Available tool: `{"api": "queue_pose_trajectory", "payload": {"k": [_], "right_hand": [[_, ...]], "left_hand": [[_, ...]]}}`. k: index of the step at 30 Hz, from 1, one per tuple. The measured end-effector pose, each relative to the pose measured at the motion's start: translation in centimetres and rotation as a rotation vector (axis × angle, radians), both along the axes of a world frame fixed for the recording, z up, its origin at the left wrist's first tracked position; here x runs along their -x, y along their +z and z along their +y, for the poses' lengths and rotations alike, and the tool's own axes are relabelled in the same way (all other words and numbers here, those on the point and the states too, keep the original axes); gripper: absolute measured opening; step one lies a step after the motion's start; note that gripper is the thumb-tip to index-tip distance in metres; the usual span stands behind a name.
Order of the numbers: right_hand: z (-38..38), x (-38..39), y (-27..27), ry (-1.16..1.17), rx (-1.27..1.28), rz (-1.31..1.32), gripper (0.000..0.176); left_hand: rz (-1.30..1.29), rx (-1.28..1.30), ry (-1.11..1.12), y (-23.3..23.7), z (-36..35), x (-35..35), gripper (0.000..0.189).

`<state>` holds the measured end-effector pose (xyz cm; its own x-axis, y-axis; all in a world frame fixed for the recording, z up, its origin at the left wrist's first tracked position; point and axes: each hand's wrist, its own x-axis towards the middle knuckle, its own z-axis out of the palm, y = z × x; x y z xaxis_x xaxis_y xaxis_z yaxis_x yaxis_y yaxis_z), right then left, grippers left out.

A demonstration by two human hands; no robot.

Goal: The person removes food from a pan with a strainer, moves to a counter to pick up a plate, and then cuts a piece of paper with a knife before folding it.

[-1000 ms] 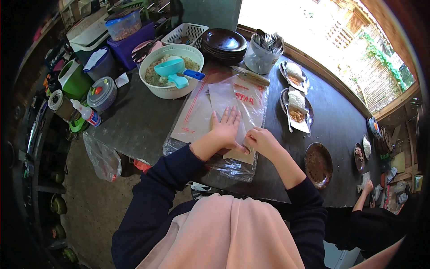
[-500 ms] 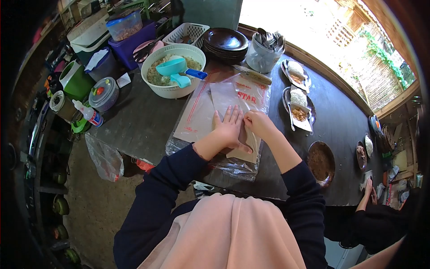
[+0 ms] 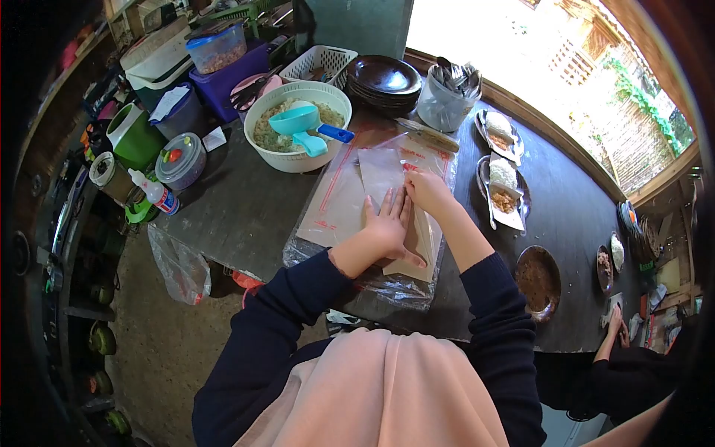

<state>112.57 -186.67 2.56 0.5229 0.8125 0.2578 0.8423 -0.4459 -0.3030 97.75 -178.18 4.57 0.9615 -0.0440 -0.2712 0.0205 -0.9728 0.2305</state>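
A folded sheet of brown paper [image 3: 381,170] lies on a stack of paper with red print in clear plastic [image 3: 328,201]. Spread flat on the sheet, my left hand [image 3: 389,227] has its fingers apart and holds nothing. Just to its upper right, my right hand [image 3: 427,189] is closed at the sheet's right edge; whatever its fingers grip is hidden. Beyond the stack stands a white tub [image 3: 287,162] of food with a turquoise scoop [image 3: 295,119] in it.
Dark plates [image 3: 383,74] and a cutlery tub [image 3: 445,104] stand at the back. Right are two plates with rice [image 3: 503,175] and a brown oval plate [image 3: 538,283]. Another person's hands [image 3: 616,324] show far right. A lidded container [image 3: 181,160] is left.
My right hand has moved up along the paper's edge, away from my body. My left hand stays flat on the sheet. The whole view has shifted slightly.
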Motion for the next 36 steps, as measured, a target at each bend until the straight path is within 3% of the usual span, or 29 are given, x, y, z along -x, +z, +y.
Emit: {"api": "queue_pose_trajectory", "payload": {"k": [25, 31, 34, 36], "right_hand": [[5.9, -6.2, -0.8, -0.084, 0.039, -0.160, 0.011], [6.7, -6.4, 0.4, -0.188, 0.111, 0.049, 0.007], [7.3, -6.5, 1.3, -0.124, 0.196, -0.149, 0.014], [7.6, -6.5, 1.9, -0.330, 0.122, -0.124, 0.022]], "left_hand": [[-0.017, 0.000, -0.012, 0.2, 0.1, 0.1, 0.140], [-0.021, 0.025, -0.015, 0.0, 0.3, 0.1, 0.140], [-0.036, 0.047, -0.027, -0.2, 0.5, 0.1, 0.142], [-0.024, 0.026, -0.037, 0.0, 0.6, 0.2, 0.145]]}}
